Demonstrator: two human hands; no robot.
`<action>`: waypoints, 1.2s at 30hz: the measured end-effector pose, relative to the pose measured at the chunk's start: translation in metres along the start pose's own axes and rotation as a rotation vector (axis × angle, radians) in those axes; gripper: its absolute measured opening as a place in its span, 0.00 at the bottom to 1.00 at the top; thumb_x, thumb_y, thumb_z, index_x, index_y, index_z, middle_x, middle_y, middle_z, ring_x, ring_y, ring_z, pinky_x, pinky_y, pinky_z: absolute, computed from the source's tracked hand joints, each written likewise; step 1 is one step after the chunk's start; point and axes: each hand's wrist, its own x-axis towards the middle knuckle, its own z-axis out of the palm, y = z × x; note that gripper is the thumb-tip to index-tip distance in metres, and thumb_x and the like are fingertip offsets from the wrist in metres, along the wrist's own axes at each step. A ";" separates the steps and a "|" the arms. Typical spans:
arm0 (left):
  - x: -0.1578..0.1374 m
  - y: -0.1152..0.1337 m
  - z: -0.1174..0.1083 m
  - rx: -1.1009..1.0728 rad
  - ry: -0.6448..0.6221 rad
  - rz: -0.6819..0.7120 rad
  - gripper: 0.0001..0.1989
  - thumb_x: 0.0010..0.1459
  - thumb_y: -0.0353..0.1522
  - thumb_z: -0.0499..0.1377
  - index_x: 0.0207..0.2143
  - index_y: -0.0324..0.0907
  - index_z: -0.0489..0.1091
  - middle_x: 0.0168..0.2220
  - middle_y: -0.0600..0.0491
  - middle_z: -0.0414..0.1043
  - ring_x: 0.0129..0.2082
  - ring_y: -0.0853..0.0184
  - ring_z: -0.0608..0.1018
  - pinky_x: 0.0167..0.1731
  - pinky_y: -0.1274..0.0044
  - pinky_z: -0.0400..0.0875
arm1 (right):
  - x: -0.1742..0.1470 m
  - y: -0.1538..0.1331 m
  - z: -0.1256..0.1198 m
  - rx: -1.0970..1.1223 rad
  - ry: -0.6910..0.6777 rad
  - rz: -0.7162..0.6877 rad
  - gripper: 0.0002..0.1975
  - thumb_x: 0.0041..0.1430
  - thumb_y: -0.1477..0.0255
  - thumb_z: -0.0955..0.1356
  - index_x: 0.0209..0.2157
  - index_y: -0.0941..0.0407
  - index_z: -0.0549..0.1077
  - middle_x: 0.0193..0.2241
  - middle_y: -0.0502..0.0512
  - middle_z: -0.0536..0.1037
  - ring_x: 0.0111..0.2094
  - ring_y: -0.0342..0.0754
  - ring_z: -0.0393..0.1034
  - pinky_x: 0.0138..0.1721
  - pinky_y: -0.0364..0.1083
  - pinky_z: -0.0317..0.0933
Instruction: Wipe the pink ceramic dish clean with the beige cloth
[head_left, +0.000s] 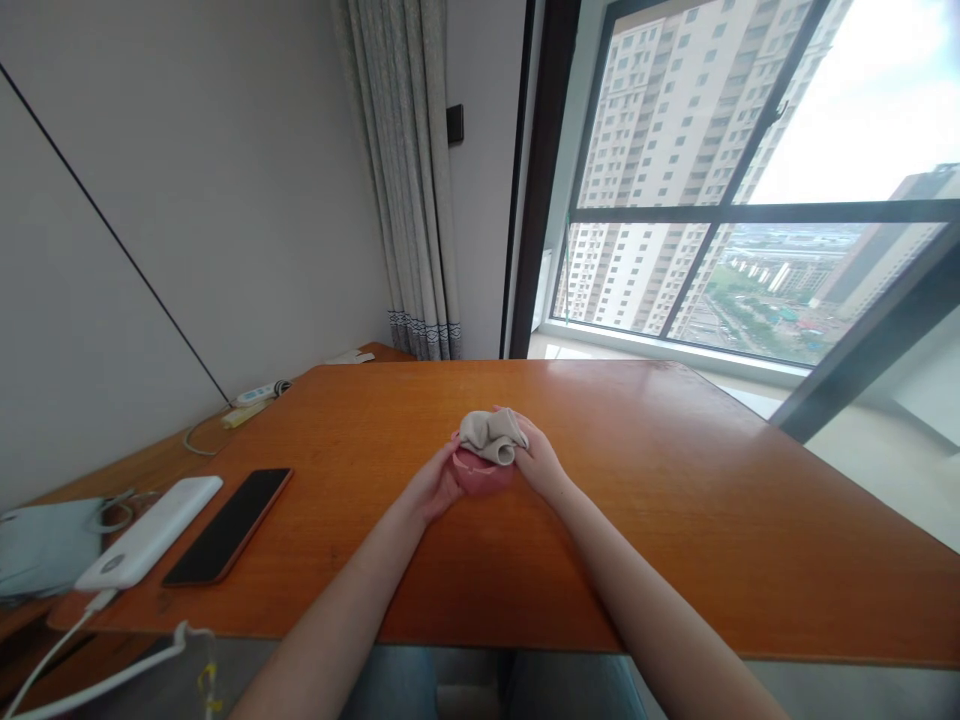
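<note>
Both hands are together above the middle of the wooden table, around a small bundle. A crumpled beige-grey cloth [491,437], with a rolled end toward me, lies on top of a rounded pink item [482,475] with a pale line across it. Whether the pink item is a bowl or soft fabric, I cannot tell. My left hand [439,480] is closed on the left side of the pink item. On the right, my right hand [538,455] grips the cloth's edge between thumb and fingers. Some fingertips are hidden behind the bundle.
On the left of the wooden table [637,560] lie a black-screened phone [229,525] and a white power bank [150,532] with a cable plugged in. Beyond them are a pale blue pouch [49,548] and a power strip [256,394]. A window stands at the right.
</note>
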 end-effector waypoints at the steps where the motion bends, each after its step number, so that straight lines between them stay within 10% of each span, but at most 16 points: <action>1: 0.001 0.001 0.000 -0.007 0.007 0.040 0.22 0.58 0.35 0.57 0.54 0.39 0.65 0.52 0.44 0.70 0.49 0.60 0.74 0.50 0.69 0.68 | -0.001 -0.001 0.002 -0.018 -0.003 -0.019 0.21 0.52 0.76 0.62 0.47 0.54 0.72 0.54 0.56 0.70 0.56 0.54 0.61 0.58 0.54 0.53; 12: 0.004 0.003 0.003 -0.020 0.120 0.352 0.23 0.57 0.32 0.59 0.55 0.47 0.63 0.56 0.52 0.66 0.51 0.64 0.72 0.44 0.77 0.71 | -0.023 -0.015 0.050 -0.056 0.055 0.140 0.28 0.47 0.83 0.60 0.50 0.51 0.68 0.65 0.51 0.45 0.65 0.51 0.44 0.62 0.54 0.47; 18: -0.001 0.005 0.007 0.000 0.004 0.184 0.23 0.59 0.39 0.56 0.56 0.44 0.63 0.56 0.48 0.66 0.55 0.61 0.69 0.50 0.72 0.67 | -0.012 -0.001 0.029 -0.003 0.163 0.100 0.21 0.52 0.78 0.61 0.48 0.54 0.70 0.59 0.57 0.61 0.61 0.51 0.53 0.61 0.53 0.46; 25: -0.002 0.000 0.000 0.069 -0.044 -0.057 0.21 0.60 0.37 0.55 0.51 0.35 0.68 0.49 0.42 0.72 0.46 0.59 0.76 0.43 0.72 0.71 | 0.004 0.002 -0.009 0.012 -0.111 0.039 0.14 0.54 0.75 0.61 0.40 0.55 0.74 0.42 0.55 0.76 0.44 0.51 0.69 0.49 0.50 0.61; 36: 0.004 0.006 0.004 -0.025 0.171 0.213 0.18 0.58 0.31 0.56 0.52 0.41 0.67 0.49 0.49 0.72 0.47 0.63 0.75 0.45 0.72 0.71 | -0.004 0.002 0.004 -0.142 -0.181 0.023 0.26 0.51 0.80 0.61 0.53 0.51 0.69 0.62 0.53 0.58 0.61 0.53 0.53 0.59 0.53 0.51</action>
